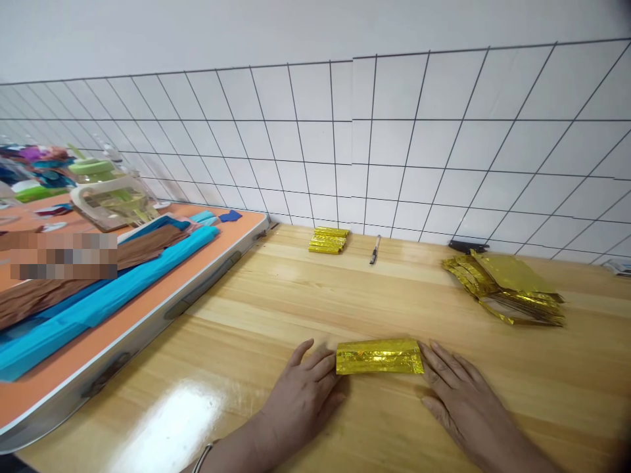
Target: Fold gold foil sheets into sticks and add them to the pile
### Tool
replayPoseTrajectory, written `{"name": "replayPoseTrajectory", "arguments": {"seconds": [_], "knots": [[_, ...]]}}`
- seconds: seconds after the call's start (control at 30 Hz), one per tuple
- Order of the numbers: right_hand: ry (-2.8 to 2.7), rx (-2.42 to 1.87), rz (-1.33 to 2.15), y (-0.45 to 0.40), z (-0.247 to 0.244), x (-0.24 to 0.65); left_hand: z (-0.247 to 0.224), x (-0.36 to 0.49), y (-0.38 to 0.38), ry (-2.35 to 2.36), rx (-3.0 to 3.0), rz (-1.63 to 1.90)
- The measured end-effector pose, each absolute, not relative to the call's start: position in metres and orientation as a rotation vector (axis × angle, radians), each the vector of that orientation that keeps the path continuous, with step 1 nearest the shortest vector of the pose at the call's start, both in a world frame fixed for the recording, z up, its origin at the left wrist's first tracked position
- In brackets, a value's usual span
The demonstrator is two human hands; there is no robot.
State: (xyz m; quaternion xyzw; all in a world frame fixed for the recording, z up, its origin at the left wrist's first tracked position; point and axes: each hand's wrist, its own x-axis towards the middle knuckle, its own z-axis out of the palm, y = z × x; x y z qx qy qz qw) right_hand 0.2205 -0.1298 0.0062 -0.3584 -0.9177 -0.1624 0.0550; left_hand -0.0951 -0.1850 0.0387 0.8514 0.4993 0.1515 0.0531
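Observation:
A folded strip of shiny gold foil (pixel 379 357) lies crosswise on the wooden table between my two hands. My left hand (pixel 308 387) touches its left end, fingers apart and wrapped round nothing. At the right end, my right hand (pixel 456 391) rests with its fingers stretched out, the fingertips against the foil's edge. Further back stands a small stack of folded gold strips (pixel 328 240). A loose pile of gold foil sheets (pixel 517 282) lies at the back right.
A pen (pixel 375 251) and a black object (pixel 467 246) lie near the tiled wall. To the left, an orange-topped table (pixel 246 226) holds blue crepe paper (pixel 118 295), brown paper (pixel 152 244) and a lidded green container (pixel 92 169).

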Motion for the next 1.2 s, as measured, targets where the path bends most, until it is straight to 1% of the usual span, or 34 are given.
{"name": "replayPoseTrajectory", "arguments": {"seconds": [0.13, 0.37, 0.47, 0.7, 0.83, 1.03, 1.2], "knots": [[-2.773, -1.065, -0.508, -0.129, 0.002, 0.222, 0.038, -0.099, -0.182, 1.482, 2.534, 0.548], [-2.731, -1.043, -0.526, -0.128, 0.003, 0.22, 0.035, -0.1, -0.181, 1.486, 2.52, 0.546], [-2.725, -1.041, -0.48, -0.127, 0.006, 0.221, 0.031, -0.1, -0.179, 1.472, 2.525, 0.562], [-2.744, -1.087, -0.307, -0.127, 0.008, 0.221, 0.028, -0.099, -0.172, 1.469, 2.56, 0.615], [-2.724, -1.172, -0.139, -0.122, 0.017, 0.217, 0.034, -0.093, -0.154, 1.473, 2.581, 0.538], [-2.638, -1.312, 0.253, -0.094, 0.039, 0.206, 0.034, -0.081, -0.117, 1.482, 2.676, 0.41], [-2.449, -1.486, 0.356, -0.063, 0.041, 0.199, 0.03, -0.079, -0.108, 1.481, 2.705, 0.391]]}}
